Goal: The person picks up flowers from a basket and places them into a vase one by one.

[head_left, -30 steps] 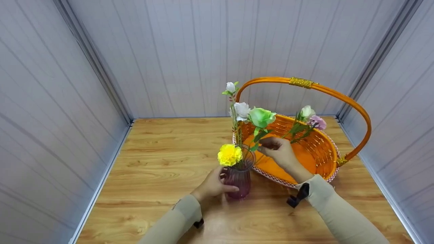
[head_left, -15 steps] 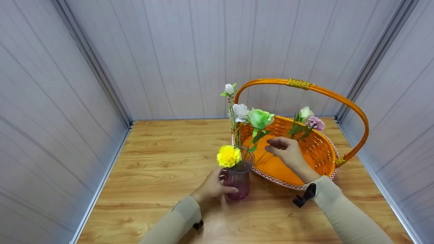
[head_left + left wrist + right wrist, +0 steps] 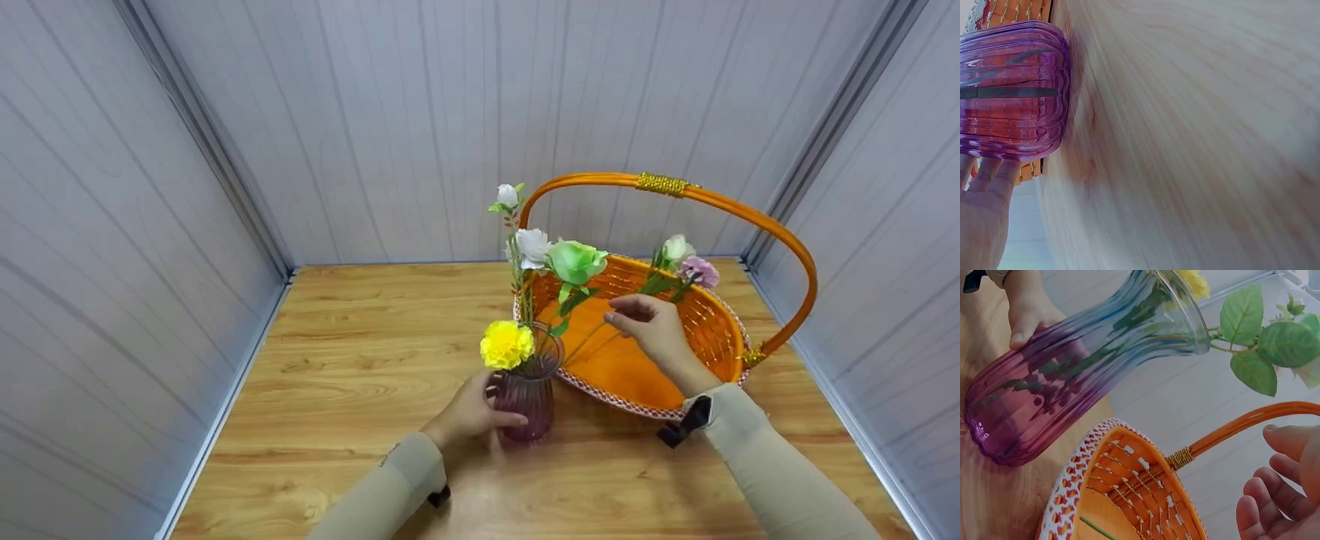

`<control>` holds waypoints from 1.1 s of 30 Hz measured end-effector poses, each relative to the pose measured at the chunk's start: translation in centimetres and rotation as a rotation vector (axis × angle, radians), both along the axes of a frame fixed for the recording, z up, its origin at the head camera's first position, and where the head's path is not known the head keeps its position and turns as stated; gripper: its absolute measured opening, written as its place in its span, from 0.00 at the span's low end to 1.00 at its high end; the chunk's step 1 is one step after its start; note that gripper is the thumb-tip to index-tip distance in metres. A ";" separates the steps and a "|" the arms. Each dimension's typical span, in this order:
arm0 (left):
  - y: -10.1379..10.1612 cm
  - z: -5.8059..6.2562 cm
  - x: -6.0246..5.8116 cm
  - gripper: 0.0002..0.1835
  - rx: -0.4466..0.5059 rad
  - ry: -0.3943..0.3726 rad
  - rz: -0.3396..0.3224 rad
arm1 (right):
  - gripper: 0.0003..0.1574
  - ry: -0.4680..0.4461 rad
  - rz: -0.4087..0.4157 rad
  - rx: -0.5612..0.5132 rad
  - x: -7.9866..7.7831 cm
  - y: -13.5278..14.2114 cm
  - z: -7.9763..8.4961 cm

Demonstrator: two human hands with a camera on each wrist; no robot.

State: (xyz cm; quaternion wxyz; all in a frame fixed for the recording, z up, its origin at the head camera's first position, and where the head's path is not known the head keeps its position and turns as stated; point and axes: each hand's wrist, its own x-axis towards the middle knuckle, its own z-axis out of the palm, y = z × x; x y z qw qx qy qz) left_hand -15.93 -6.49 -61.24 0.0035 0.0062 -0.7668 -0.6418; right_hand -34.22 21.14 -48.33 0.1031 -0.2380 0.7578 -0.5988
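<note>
A glass vase, purple at its base and clear toward the mouth, stands upright on the table. My left hand grips its lower body, thumb across the front. In the left wrist view, its fingertips touch the purple glass. The vase holds a yellow carnation, a green rose, a white flower and a taller white bud. My right hand is over the orange basket. Nothing shows between its loosely bent fingers in the right wrist view.
A pale rose and a pink flower lean on the basket's back rim, their stems running down inside. The tall basket handle arches behind my right hand. Panelled walls border the wooden table.
My right hand has moved right, from beside the green rose's stem to over the basket's middle, near the flowers there. My left hand and the vase keep their place.
</note>
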 end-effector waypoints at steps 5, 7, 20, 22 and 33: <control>-0.1 0.1 0.0 0.45 -0.024 -0.023 0.007 | 0.15 -0.099 -0.043 -0.030 -1.2 0.5 -0.3; -0.1 0.1 0.0 0.46 -0.026 -0.025 0.007 | 0.13 -0.168 -0.068 -0.058 -1.7 0.7 -0.5; -0.1 -0.1 0.0 0.46 -0.074 0.029 -0.002 | 0.21 -0.563 -0.189 -0.165 -4.4 2.3 -2.0; -0.1 0.0 0.0 0.46 -0.078 0.025 -0.003 | 0.25 -0.597 -0.193 -0.164 -4.7 2.5 -2.1; -0.1 0.0 -0.1 0.46 -0.066 0.015 0.005 | 0.39 -0.647 -0.167 -0.068 -5.7 3.1 -2.8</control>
